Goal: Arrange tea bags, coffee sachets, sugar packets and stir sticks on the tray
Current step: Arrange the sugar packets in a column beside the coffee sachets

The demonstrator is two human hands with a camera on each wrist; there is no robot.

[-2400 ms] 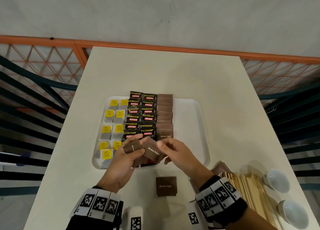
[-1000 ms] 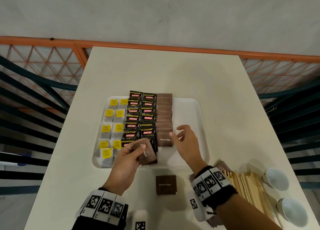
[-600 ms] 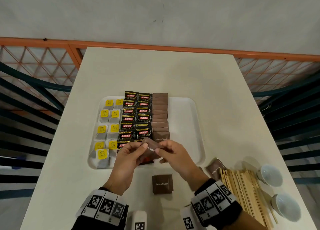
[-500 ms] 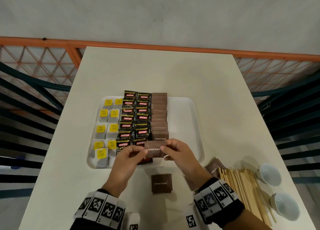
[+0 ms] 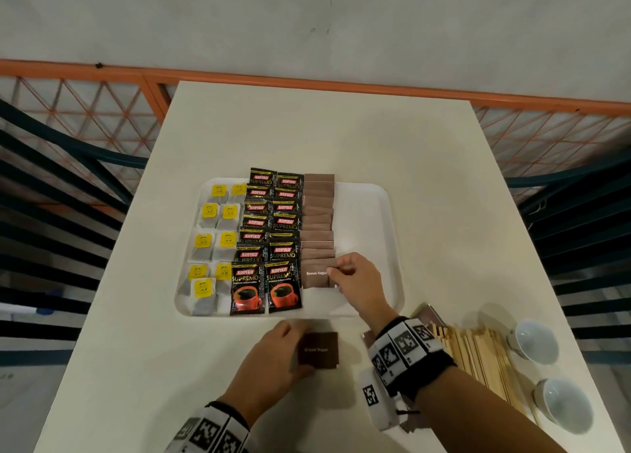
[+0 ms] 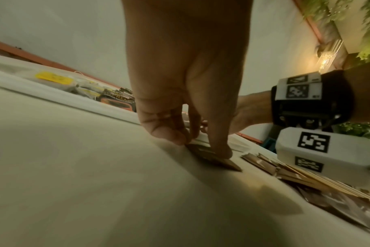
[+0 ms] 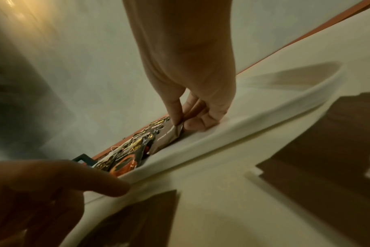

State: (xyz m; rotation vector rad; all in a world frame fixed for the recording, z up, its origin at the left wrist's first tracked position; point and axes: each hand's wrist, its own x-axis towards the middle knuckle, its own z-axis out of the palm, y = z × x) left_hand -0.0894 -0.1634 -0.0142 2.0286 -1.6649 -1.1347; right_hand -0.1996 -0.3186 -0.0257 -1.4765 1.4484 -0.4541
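A white tray [image 5: 368, 213] holds yellow-tagged tea bags [image 5: 215, 241] on the left, two columns of black Kopiko coffee sachets [image 5: 269, 234] and one column of brown sugar packets [image 5: 317, 220]. My right hand [image 5: 336, 268] pinches the right edge of the nearest sugar packet [image 5: 316, 275], which lies at the front of that column. The right wrist view shows thumb and forefinger on its corner [image 7: 175, 132]. My left hand [image 5: 299, 350] grips a loose brown sugar packet [image 5: 321, 350] lying flat on the table in front of the tray. Wooden stir sticks [image 5: 478, 353] lie at the front right.
Two white cups [image 5: 532, 341] [image 5: 563, 405] stand upside down at the table's right front edge. More brown packets [image 5: 426, 316] lie partly under my right wrist and the sticks. The tray's right third is bare. Orange railing [image 5: 341, 87] runs behind the table.
Both hands held a sugar packet over the tray's front. The right hand has set it at the front of the sugar column, and the left hand has dropped back onto the loose packet on the table.
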